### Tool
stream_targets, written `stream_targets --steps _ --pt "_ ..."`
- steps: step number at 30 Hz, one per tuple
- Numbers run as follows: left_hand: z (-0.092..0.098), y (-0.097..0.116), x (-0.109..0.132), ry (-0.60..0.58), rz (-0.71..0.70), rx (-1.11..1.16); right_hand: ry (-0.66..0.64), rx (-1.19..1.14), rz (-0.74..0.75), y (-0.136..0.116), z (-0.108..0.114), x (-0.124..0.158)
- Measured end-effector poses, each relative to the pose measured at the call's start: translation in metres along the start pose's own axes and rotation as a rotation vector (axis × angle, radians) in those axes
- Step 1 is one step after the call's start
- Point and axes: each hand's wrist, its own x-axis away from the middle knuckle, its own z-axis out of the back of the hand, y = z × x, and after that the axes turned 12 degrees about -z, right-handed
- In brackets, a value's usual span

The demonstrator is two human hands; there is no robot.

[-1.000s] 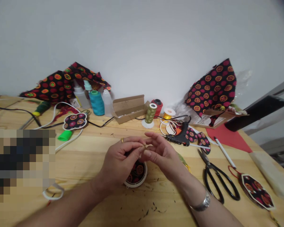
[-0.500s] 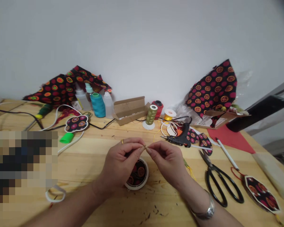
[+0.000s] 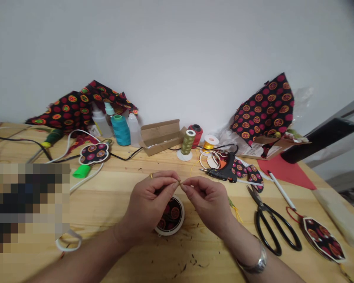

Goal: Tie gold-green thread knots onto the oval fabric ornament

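My left hand (image 3: 152, 204) is closed in a pinch, with a ring on one finger. Its fingertips meet those of my right hand (image 3: 208, 200), which pinches too and has a silver bracelet at the wrist. Between the fingertips shows a tiny yellowish-brown bit, too small to name. Below, partly covered by my left hand, a round white-rimmed piece (image 3: 174, 214) with dark patterned fabric lies on the table. Beyond my right hand is a black glue gun (image 3: 222, 171). Black-handled scissors (image 3: 274, 220) lie to its right.
Along the wall stand a teal thread cone (image 3: 122, 130), an olive thread spool (image 3: 188, 142), a cardboard box (image 3: 162, 137) and patterned fabric (image 3: 265, 104). A flower-shaped piece (image 3: 93, 152) and a green cap (image 3: 81, 171) lie left. At right are a white pen (image 3: 281, 190) and an octagonal piece (image 3: 324, 239).
The view has shifted very slightly. Both hands keep their pinch at the same place above the round piece, with hardly any visible movement.
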Motion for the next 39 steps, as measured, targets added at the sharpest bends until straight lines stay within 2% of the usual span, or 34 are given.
stream_targets --steps 11,18,22,34,39 --pt "0.0001 0.0007 -0.0003 -0.008 0.004 -0.004 -0.017 0.053 0.081 0.0025 0.0008 0.0014" --pt "0.0004 0.0001 -0.002 -0.051 0.022 0.006 0.08 0.246 0.249 0.0053 0.003 0.0011" --pt "0.0002 -0.0014 -0.0012 -0.067 0.032 0.019 0.061 0.335 0.317 0.0025 0.0059 0.0002" --pt "0.0001 -0.0035 -0.0017 -0.066 0.06 0.074 0.034 0.428 0.373 0.0041 0.0078 0.0003" --pt "0.0006 -0.0048 -0.0006 -0.07 0.13 0.082 0.06 0.555 0.422 0.0044 0.0089 0.0005"
